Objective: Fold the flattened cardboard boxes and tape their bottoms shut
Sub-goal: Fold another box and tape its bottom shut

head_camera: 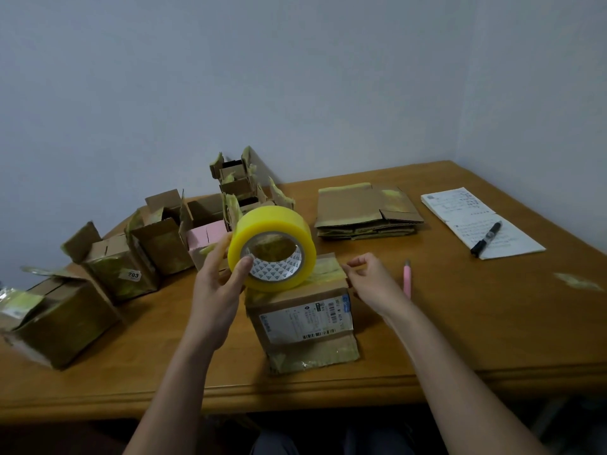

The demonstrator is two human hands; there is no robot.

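Note:
A folded cardboard box with a white shipping label stands near the table's front edge, its closed flaps facing up. My left hand grips a large yellow tape roll, thumb inside the core, and holds it against the box top. A strip of yellowish tape runs from the roll across the flaps to the right edge. There my right hand pinches the tape end at the box's top right corner. A stack of flattened boxes lies behind.
Several folded open boxes stand along the left and back of the wooden table. A pink cutter lies just right of my right hand. Farther right lie papers with a black marker on them.

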